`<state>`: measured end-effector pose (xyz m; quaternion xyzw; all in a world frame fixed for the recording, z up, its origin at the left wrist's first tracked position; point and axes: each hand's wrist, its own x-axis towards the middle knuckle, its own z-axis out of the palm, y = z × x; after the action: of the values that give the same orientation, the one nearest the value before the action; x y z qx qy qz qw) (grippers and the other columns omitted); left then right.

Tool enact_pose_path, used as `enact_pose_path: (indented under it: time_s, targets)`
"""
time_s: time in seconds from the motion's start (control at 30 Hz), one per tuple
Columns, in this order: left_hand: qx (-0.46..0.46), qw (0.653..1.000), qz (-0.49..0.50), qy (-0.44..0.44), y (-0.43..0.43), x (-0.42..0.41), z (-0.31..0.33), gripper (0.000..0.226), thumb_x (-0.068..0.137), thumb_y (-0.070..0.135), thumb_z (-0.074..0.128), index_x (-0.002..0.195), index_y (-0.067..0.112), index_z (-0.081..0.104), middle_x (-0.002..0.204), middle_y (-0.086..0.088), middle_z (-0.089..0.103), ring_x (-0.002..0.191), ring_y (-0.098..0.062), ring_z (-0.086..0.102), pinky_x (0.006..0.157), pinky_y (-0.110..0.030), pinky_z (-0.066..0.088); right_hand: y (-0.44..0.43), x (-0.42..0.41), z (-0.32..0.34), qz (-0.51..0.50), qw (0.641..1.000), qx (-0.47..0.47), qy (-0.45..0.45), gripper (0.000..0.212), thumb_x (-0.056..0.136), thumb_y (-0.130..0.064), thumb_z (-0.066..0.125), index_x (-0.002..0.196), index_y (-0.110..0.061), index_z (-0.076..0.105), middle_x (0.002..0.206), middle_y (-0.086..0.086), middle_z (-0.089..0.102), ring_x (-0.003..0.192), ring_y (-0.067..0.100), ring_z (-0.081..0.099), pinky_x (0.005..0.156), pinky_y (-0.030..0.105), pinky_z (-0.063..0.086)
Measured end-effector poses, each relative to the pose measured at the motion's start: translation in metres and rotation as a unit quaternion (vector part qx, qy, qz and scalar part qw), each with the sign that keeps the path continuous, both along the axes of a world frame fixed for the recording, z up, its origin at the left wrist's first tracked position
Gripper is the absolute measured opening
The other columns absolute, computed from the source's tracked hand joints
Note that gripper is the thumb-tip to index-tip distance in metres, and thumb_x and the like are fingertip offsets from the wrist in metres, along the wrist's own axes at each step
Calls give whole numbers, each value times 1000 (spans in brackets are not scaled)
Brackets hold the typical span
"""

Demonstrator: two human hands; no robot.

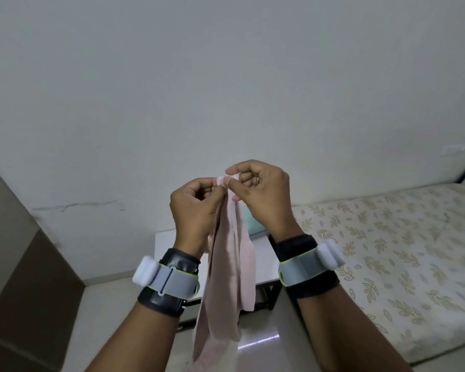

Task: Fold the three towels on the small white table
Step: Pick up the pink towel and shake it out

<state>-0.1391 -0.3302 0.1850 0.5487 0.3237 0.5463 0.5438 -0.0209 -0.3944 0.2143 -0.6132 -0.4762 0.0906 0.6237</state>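
Both hands are up in front of us. The left hand (pixel 196 208) and the right hand (pixel 263 194) meet at the top edge of the pink towel (pixel 231 277), knuckles almost touching. The left grip has its fingers curled in, thumb and fingertips pinching the cloth right at its upper hem. The right grip pinches the same hem just beside it with thumb and forefinger, the other fingers loosely curled behind.

The towel hangs straight down between our forearms, bunched lengthwise into long folds, well clear of the surface below. Its lower end drops out of the bottom of the view.

Behind the hanging cloth the small white bench (pixel 167 240) stands against the wall (pixel 226 89). A teal towel (pixel 254 224) lies on it, mostly hidden by the pink cloth and our right hand.

Each wrist wears a black cuff with a grey strap and a white pod, the left wristband (pixel 169 280) and the right wristband (pixel 306 264). On our right, next to the bench, is a bed (pixel 387 251) with a leaf-patterned mattress.
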Motion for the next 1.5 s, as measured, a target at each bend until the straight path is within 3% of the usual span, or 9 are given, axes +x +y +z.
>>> enact_pose_path:
  time_s: [0.13,0.43,0.63,0.8,1.03,1.23,1.37,1.43,1.5]
  targets:
    - [8,1000,-28,2,4,-14,-1,10,82,2,79,92,5,80,89,-24,75,77,-20,67,80,-41,60,-13,18,-2,161,985,-31,53,32,87,16,69,115,2,76,84,17,77,79,30,79,83,38,64]
    - [38,991,-126,26,6,-38,9,11,85,4,81,95,-2,79,88,-22,77,74,-29,73,73,-43,64,-17,21,4,147,977,-18,-151,11,84,-11,86,93,-6,82,94,9,73,85,23,74,67,37,62]
    - [62,984,-155,58,12,-46,6,11,85,4,81,96,3,81,88,-11,80,77,-24,75,74,-35,61,-14,22,11,176,973,-80,-124,9,86,-10,84,90,-5,79,88,10,79,79,37,71,75,53,62]
    - [72,978,-186,58,17,-51,5,12,87,-1,77,97,4,81,90,-10,81,77,-24,75,75,-34,60,-9,14,14,156,979,-62,-117,20,74,-13,94,84,-4,79,79,8,79,68,23,71,68,43,60]
    - [66,965,-252,14,24,-56,7,17,87,2,75,104,0,79,97,-16,79,88,-28,73,81,-35,60,-2,16,21,178,976,-43,-115,24,72,-10,96,80,0,76,73,15,75,63,26,69,64,41,60]
    - [108,966,-229,44,41,-40,34,17,78,-15,76,89,-2,75,70,0,75,64,-9,67,68,-22,56,14,25,29,236,971,-44,2,20,87,-9,83,90,5,68,75,32,69,66,28,65,63,34,58]
    - [155,964,-209,62,70,-30,84,11,78,1,77,87,7,75,78,-4,74,71,-14,68,67,-27,58,30,42,15,329,928,-172,26,36,88,-17,81,113,2,64,92,24,72,83,32,67,77,44,55]
    - [175,971,-157,50,86,-22,112,11,84,2,75,86,12,74,80,-6,69,70,-12,65,64,-27,57,34,58,4,288,912,-278,-91,47,79,-37,89,116,-13,71,114,3,78,104,23,73,98,46,57]
    - [190,975,-98,57,111,-15,132,13,87,2,75,85,14,74,79,-5,66,70,-13,63,64,-31,56,35,70,-8,227,869,-385,-213,62,65,-61,89,113,-26,72,112,-9,78,106,12,73,101,43,57]
